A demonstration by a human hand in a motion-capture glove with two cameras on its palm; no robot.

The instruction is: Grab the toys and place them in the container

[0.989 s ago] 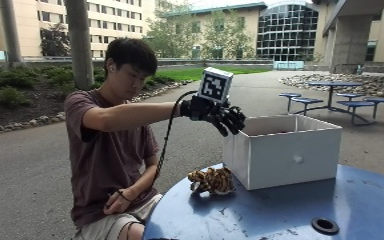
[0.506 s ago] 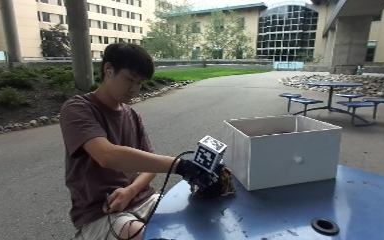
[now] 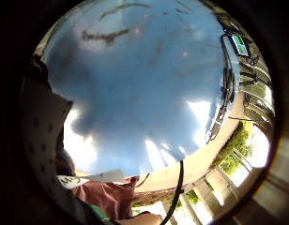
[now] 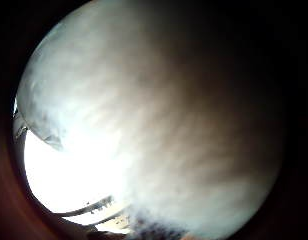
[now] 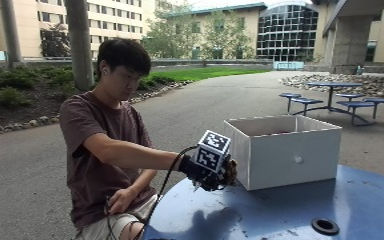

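Outdoors, on a paved courtyard with buildings, trees and a set of blue picnic benches behind, I see a round blue table [image 5: 352,210] with a dark hole in its top. On it stands a white container [image 5: 292,157], a square open-topped box with a small knob on the wall facing the camera. I cannot see inside it from the outside view.

My operator's right hand [image 5: 208,175], in its black glove, is low over the table just beside the container's near corner. Its fingers curl around a brown, mottled toy [image 5: 230,172], of which only a sliver shows past the glove, next to the box wall. I cannot tell whether the toy rests on the table or is lifted just clear of it. The forearm reaches out from the person seated at the table's edge.

From the thumb-side palm camera, a pale, fuzzy mass [image 4: 164,125] fills nearly everything, so something soft sits right against the palm; I take it for the toy but cannot make out its form there. The little-finger-side camera looks across the blue tabletop [image 3: 149,84], with a white perforated piece of the glove rig at the rim.

The bare left hand [image 5: 122,200] rests in the person's lap, fingers loosely bent, away from the table.
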